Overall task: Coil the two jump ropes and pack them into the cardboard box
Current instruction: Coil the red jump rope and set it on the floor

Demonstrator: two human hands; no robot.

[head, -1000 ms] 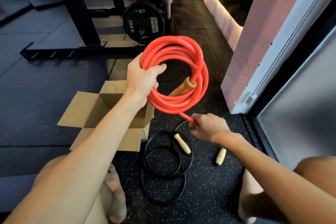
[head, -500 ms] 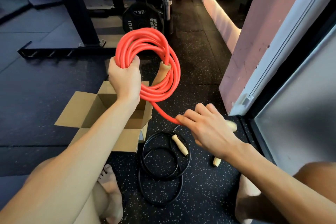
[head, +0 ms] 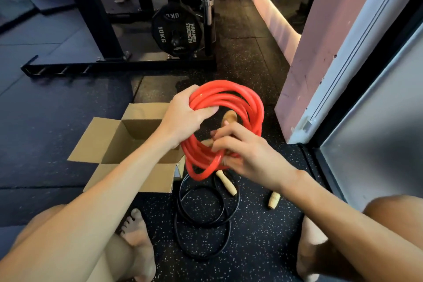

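The red jump rope point(head: 248, 107) is wound into a thick coil, held in the air to the right of the open cardboard box point(head: 109, 144). My left hand point(head: 183, 117) grips the coil's upper left side. My right hand point(head: 247, 153) has its fingers curled round the lower strands, and a wooden handle point(head: 229, 118) shows inside the ring. The black jump rope point(head: 203, 210) lies loosely coiled on the floor below, with one wooden handle point(head: 226, 182) across it and another handle point(head: 272, 200) to its right.
A black weight rack base point(head: 119, 66) with a 10 kg plate point(head: 176, 30) stands behind the box. A pink wall corner point(head: 320, 52) and a glass door frame point(head: 357, 103) close off the right. My bare feet point(head: 137, 242) rest on the speckled rubber floor.
The coil has come down and to the right, closer to me. My right hand has moved up from the trailing red end and now grips the coil's lower strands.
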